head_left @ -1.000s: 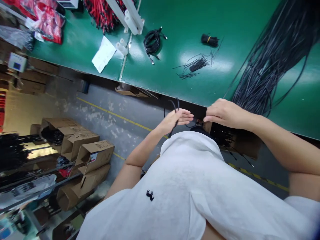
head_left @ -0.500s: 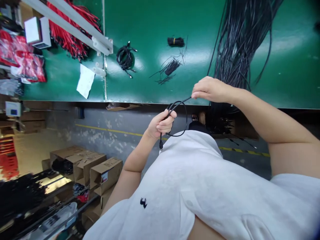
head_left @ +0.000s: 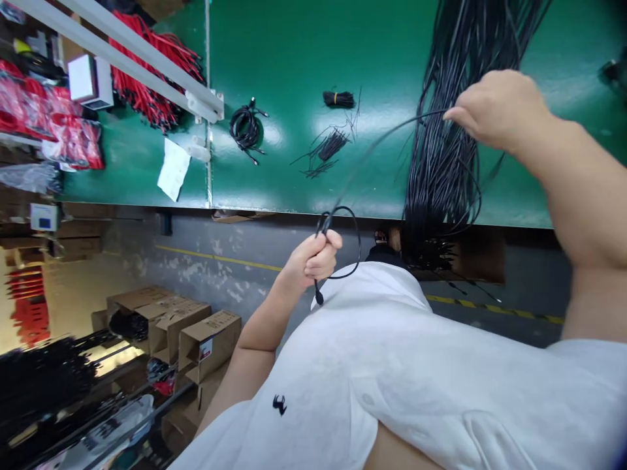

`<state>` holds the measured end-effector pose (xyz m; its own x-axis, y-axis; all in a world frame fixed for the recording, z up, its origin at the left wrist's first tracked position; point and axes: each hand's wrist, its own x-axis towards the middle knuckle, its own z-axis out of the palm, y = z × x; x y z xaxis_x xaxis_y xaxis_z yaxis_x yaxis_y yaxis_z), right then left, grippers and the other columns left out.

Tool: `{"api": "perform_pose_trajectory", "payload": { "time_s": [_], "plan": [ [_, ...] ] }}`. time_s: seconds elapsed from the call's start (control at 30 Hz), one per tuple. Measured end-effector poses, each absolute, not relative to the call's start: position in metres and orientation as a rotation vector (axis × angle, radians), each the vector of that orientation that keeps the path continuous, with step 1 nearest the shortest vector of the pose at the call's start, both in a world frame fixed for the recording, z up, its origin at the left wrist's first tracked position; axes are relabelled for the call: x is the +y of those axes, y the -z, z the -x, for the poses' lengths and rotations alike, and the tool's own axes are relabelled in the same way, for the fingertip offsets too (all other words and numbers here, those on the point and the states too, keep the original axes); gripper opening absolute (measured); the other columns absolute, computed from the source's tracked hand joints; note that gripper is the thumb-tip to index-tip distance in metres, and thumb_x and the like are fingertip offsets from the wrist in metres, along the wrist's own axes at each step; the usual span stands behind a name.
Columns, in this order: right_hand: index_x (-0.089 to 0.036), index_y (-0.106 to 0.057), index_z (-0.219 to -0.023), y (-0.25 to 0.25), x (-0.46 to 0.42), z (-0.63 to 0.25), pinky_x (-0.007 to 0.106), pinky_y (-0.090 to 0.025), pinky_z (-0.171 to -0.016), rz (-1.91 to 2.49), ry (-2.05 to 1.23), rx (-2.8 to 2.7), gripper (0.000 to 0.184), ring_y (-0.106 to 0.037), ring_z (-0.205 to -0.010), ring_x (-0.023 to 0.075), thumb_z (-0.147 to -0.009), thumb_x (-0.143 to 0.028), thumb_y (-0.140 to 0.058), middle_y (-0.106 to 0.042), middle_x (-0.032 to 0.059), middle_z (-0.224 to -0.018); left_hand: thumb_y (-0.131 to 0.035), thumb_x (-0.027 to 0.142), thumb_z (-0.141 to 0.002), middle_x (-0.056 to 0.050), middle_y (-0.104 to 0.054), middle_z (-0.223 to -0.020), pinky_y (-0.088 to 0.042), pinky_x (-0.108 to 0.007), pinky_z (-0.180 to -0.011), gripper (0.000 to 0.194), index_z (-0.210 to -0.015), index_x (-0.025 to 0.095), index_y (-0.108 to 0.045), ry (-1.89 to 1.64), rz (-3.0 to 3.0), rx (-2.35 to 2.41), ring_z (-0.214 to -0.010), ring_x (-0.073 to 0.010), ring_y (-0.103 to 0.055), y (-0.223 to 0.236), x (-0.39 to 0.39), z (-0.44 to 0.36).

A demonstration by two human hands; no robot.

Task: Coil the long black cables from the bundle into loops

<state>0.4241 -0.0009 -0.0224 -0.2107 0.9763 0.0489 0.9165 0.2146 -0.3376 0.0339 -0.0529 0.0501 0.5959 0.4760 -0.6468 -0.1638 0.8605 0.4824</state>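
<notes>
A black cable (head_left: 360,245) runs between my two hands. My left hand (head_left: 316,259) is closed around its loop in front of the bench edge, with a dark plug end (head_left: 319,297) hanging below the fist. Stretched up to the right, the cable's far length is pinched by my right hand (head_left: 497,108). That hand is raised over a long bundle of black cables (head_left: 441,176) lying on the green bench (head_left: 382,59). Its fingertips and the cable's end inside them are partly hidden.
On the bench lie a coiled black cable (head_left: 246,127), a banded bundle of black ties (head_left: 339,99), loose ties (head_left: 333,143) and white paper (head_left: 174,168). Red cables (head_left: 147,78) sit behind white rails (head_left: 142,52). Cardboard boxes (head_left: 203,339) stand on the floor at left.
My left hand has gone from flat fingers to a closed grip on the loop. My right hand has moved up and right, drawing the cable out across the bench.
</notes>
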Motion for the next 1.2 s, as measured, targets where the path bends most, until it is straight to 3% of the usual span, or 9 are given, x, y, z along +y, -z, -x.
{"api": "perform_pose_trajectory", "payload": {
  "time_s": [0.17, 0.3, 0.5, 0.57, 0.67, 0.83, 0.93, 1.03, 1.2],
  "plan": [
    [-0.022, -0.059, -0.072, -0.010, -0.076, -0.384, 0.035, -0.036, -0.067, 1.534, -0.765, -2.472, 0.070, -0.052, -0.075, 0.0209, -0.095, -0.071, -0.015, -0.062, 0.0104, -0.076, -0.034, 0.033, -0.105, 0.011, -0.033, -0.039, -0.015, -0.010, -0.026, 0.035, -0.081, 0.022, -0.057, -1.191, -0.459, 0.740, -0.025, -0.0017, -0.015, -0.078, -0.043, 0.028],
    [-0.023, -0.059, -0.072, 0.034, -0.084, -0.437, 0.036, -0.033, -0.068, 1.843, -0.560, -2.263, 0.072, -0.051, -0.073, 0.0221, -0.095, -0.071, -0.011, -0.065, 0.0123, -0.078, -0.037, 0.027, -0.105, 0.014, -0.047, -0.044, -0.022, -0.004, -0.028, 0.025, -0.099, 0.025, -0.062, -1.517, -0.531, 0.723, -0.027, 0.0013, -0.032, -0.095, -0.037, 0.079],
    [-0.020, -0.064, -0.073, 0.016, -0.082, -0.342, 0.031, -0.033, -0.068, 1.188, -0.775, -2.683, 0.057, -0.056, -0.066, 0.0165, -0.103, -0.051, -0.026, -0.066, 0.0057, -0.069, -0.026, 0.041, -0.106, 0.010, -0.043, -0.047, -0.019, -0.004, -0.028, 0.045, -0.113, 0.017, -0.063, -1.059, -0.351, 0.905, -0.030, 0.0006, -0.032, -0.071, -0.033, 0.063],
    [-0.021, -0.069, -0.087, -0.012, -0.081, -0.289, 0.029, -0.036, -0.070, 0.922, -0.888, -2.639, 0.049, -0.061, -0.072, 0.0160, -0.103, -0.046, -0.030, -0.071, 0.0048, -0.080, -0.037, 0.038, -0.104, 0.008, -0.046, -0.049, -0.023, -0.005, -0.029, 0.036, -0.104, 0.015, -0.065, -0.830, -0.340, 0.974, -0.033, -0.0003, -0.039, -0.052, -0.035, 0.048],
    [-0.023, -0.071, -0.099, -0.042, -0.063, -0.248, 0.026, -0.040, -0.071, 0.769, -1.027, -2.495, 0.042, -0.064, -0.081, 0.0149, -0.102, -0.043, -0.034, -0.073, 0.0037, -0.093, -0.063, 0.038, -0.092, 0.000, -0.066, -0.066, -0.047, -0.012, -0.045, 0.026, -0.093, 0.013, -0.068, -0.582, -0.439, 1.025, -0.053, -0.0069, -0.063, -0.027, -0.046, 0.029],
    [-0.020, -0.071, -0.098, -0.050, -0.026, -0.246, 0.024, -0.040, -0.073, 0.874, -1.084, -2.349, 0.040, -0.064, -0.083, 0.0144, -0.101, -0.043, -0.038, -0.073, 0.0025, -0.092, -0.078, 0.046, -0.077, -0.015, -0.077, -0.088, -0.060, -0.032, -0.074, 0.043, -0.098, 0.009, -0.071, -0.319, -0.599, 0.770, -0.080, -0.0234, -0.075, -0.020, -0.066, 0.011],
    [-0.019, -0.072, -0.099, -0.043, -0.014, -0.247, 0.025, -0.040, -0.074, 0.973, -1.116, -2.277, 0.044, -0.062, -0.083, 0.0143, -0.100, -0.048, -0.038, -0.072, 0.0019, -0.089, -0.076, 0.052, -0.076, -0.008, -0.070, -0.060, -0.057, -0.029, -0.057, 0.045, -0.090, 0.009, -0.073, -0.257, -0.615, 0.625, -0.051, -0.0173, -0.066, -0.030, -0.073, 0.010],
    [-0.018, -0.072, -0.100, -0.019, -0.003, -0.259, 0.025, -0.040, -0.076, 1.018, -1.153, -2.238, 0.049, -0.061, -0.083, 0.0147, -0.098, -0.053, -0.038, -0.072, 0.0022, -0.090, -0.071, 0.049, -0.081, 0.007, -0.039, -0.033, -0.037, -0.018, -0.033, 0.037, -0.084, 0.012, -0.073, -0.311, -0.517, 0.640, -0.027, -0.0061, -0.031, -0.040, -0.077, 0.015],
    [-0.014, -0.073, -0.090, 0.064, 0.004, -0.338, 0.032, -0.038, -0.081, 1.378, -0.894, -2.335, 0.053, -0.060, -0.085, 0.0188, -0.099, -0.051, -0.035, -0.071, 0.0121, -0.094, -0.036, 0.049, -0.102, 0.014, -0.011, -0.031, -0.006, -0.013, -0.024, 0.045, -0.118, 0.021, -0.068, -0.729, -0.253, 0.831, -0.024, -0.0050, 0.002, -0.050, -0.073, 0.035]
  ]
}}
